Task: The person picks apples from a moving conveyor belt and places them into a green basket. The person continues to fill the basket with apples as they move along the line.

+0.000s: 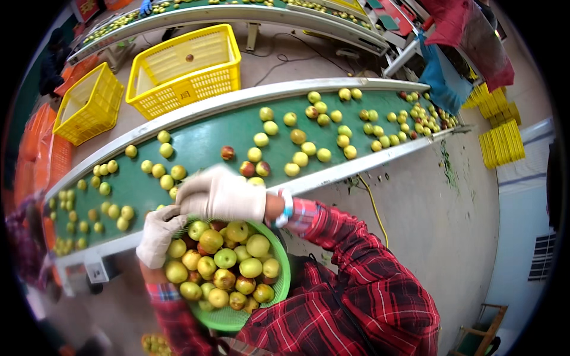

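Note:
A green mesh plastic basket (pixel 285 271) full of round yellow-green fruits (pixel 225 258), apparently jujubes, is right in front of my body. Some of the fruits have red-brown patches. My left hand (pixel 158 236), in a pale work glove, is at the basket's left rim; whether it grips the rim cannot be made out. Also gloved, my right hand (pixel 220 193) reaches across the basket's far side, fingers curled and meeting the left hand's fingertips. Motion blurs it, and its palm is hidden. Just beyond both hands runs a green conveyor belt (pixel 205 142) with scattered fruits.
A metal side rail (pixel 338 171) edges the belt on my side. Behind it stand yellow plastic crates (pixel 185 89) and a second conveyor (pixel 249 15) carrying fruit. A blue cloth (pixel 441 80) hangs at the belt's right end. A yellow cable (pixel 374 209) crosses the floor. Another person (pixel 31 240) is at left.

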The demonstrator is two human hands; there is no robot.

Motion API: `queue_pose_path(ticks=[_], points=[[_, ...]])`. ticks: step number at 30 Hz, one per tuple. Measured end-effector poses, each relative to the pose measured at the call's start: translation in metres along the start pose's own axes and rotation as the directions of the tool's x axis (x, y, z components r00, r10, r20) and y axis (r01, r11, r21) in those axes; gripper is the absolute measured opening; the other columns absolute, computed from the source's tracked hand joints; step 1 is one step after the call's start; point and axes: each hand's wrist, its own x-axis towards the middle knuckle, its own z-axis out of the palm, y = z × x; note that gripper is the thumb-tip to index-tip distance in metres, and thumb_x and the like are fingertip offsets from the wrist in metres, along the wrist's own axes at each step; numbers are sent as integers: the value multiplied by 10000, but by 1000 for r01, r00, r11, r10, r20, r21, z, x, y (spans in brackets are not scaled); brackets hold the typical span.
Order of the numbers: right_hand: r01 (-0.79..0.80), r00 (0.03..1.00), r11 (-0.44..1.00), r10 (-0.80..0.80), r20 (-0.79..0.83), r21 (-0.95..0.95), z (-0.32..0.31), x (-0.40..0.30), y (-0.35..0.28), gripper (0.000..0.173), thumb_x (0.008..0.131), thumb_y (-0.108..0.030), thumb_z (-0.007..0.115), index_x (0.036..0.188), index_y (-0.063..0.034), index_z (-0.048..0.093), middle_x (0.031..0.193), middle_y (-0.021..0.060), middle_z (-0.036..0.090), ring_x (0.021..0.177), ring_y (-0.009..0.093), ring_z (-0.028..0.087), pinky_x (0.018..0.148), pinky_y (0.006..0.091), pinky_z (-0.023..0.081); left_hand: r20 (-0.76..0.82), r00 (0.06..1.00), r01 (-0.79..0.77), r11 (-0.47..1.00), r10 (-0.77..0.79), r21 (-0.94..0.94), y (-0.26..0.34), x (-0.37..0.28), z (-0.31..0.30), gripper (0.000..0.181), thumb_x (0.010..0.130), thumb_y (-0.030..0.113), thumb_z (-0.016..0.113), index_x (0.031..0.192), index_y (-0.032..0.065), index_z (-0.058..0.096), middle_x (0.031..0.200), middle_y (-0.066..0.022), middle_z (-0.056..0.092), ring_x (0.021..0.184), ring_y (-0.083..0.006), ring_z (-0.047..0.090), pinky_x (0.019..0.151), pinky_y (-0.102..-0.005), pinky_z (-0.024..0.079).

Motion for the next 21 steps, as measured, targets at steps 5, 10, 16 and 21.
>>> queue_pose_path(ticks=[5,10,16,21], points=[[1,987,909,67,148,-418,39,-56,-44,157,822,-208,744,927,-91,728,863,125,689,874,355,686,775,469,553,37,998,-49,999,48,23,18,2,11,339,923,108,737,1212,-66,714,1133,-114,761,1013,-157,688,918,-300,544],[196,958,776,-21,286,-599,43,-79,-46,313,782,-250,768,1042,-106,669,1148,62,644,1100,291,622,854,457,524,36,996,-79,995,77,55,26,-2,17,338,946,130,730,1222,-64,709,1155,-117,757,1035,-150,679,927,-294,537],[355,927,743,-203,315,-568,29,-124,-59,366,751,-265,760,1076,-133,653,1240,50,614,1255,257,547,977,453,473,2,997,-76,988,76,132,40,0,34,311,947,126,725,1198,-59,725,1120,-107,768,993,-138,682,897,-283,538],[307,951,809,-240,195,-501,-18,-140,-61,407,742,-232,766,1104,-101,634,1237,106,628,1228,335,582,1004,480,486,-2,998,-58,995,59,83,46,2,48,306,947,122,732,1194,-58,728,1105,-94,772,984,-128,682,881,-273,538]])
